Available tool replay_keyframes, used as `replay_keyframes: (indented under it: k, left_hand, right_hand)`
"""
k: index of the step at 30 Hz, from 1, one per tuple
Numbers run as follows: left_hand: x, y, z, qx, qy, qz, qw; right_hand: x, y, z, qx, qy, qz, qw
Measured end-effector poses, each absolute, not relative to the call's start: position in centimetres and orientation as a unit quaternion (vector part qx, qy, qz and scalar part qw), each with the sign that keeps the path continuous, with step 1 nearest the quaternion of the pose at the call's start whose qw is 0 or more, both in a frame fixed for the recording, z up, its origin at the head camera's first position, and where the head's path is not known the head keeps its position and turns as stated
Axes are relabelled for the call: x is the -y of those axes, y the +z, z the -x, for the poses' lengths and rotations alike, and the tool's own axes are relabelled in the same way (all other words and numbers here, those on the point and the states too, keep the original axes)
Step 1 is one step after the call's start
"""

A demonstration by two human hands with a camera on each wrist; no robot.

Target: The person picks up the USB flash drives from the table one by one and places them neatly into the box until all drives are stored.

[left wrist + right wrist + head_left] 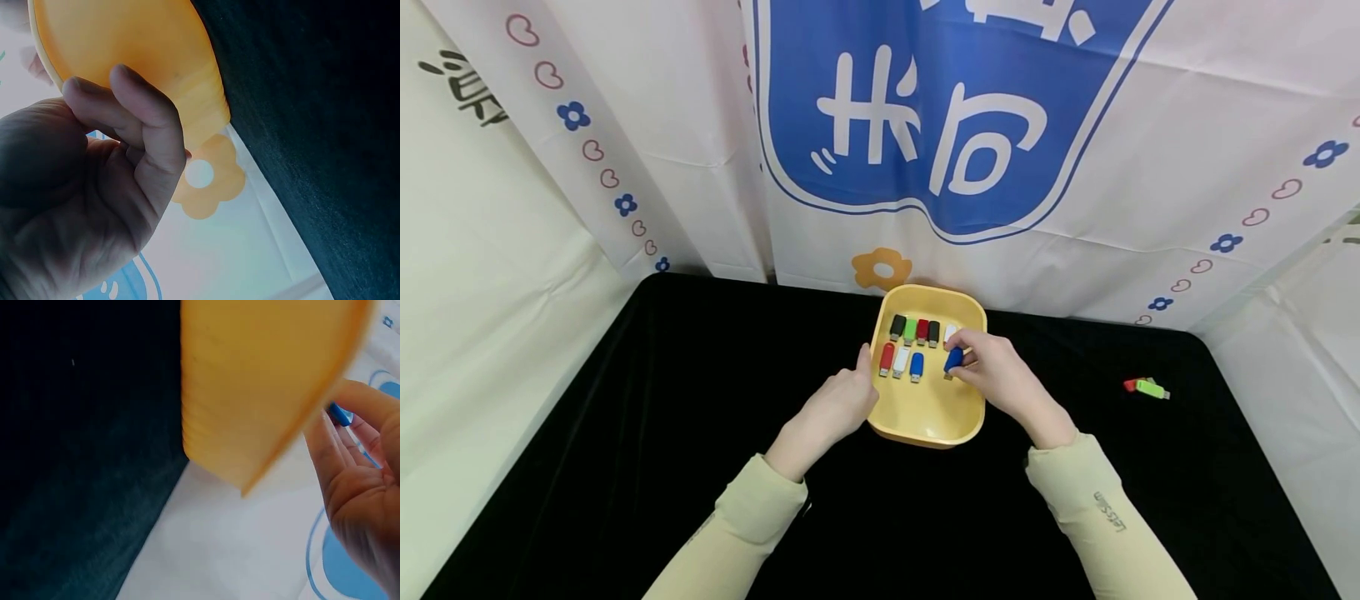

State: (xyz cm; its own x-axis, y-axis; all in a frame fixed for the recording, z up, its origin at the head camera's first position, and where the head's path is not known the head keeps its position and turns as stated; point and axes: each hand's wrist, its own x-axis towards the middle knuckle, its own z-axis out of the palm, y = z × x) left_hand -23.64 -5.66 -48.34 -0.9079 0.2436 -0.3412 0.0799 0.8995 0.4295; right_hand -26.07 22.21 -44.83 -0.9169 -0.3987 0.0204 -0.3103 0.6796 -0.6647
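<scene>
In the head view, a yellow plastic tray (925, 417) holds two rows of USB sticks. My right hand (1000, 375) pinches a blue USB stick (953, 360) between thumb and fingers, over the right side of the tray; its metal plug points down. The right wrist view shows a bit of that blue stick (339, 415) among the fingers. My left hand (838, 400) grips the tray's left side, with curled fingers (156, 119) against the outer wall in the left wrist view; its thumb is hidden there.
The back row has black (898, 326), green (910, 331), red (922, 331), black and white sticks, the white partly covered by my right hand. Nearer lie red (887, 358), white (901, 362) and blue (917, 367) ones. Green (1150, 388) and red sticks lie on the black cloth, right.
</scene>
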Motion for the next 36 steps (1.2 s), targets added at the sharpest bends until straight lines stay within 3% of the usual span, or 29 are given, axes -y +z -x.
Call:
replay_keyframes:
  k: [4, 8, 21, 36]
  left_hand:
    - [5.7, -48.4, 23.6, -0.954, 0.209, -0.085, 0.196]
    - [5.7, -48.6, 23.6, -0.958, 0.204, -0.101, 0.178]
    - [5.8, -49.2, 23.9, -0.959, 0.195, -0.106, 0.175]
    - [5.8, -49.0, 23.9, -0.957, 0.200, -0.102, 0.182]
  right_hand:
    - [-22.9, -50.7, 29.3, -0.914, -0.340, 0.212, 0.061]
    - [-22.6, -52.5, 30.2, -0.919, -0.318, 0.227, 0.059]
    - [-20.8, -51.9, 30.0, -0.936, -0.279, 0.205, 0.064]
    - [-19.5, -52.3, 29.1, -0.951, -0.214, 0.225, 0.007]
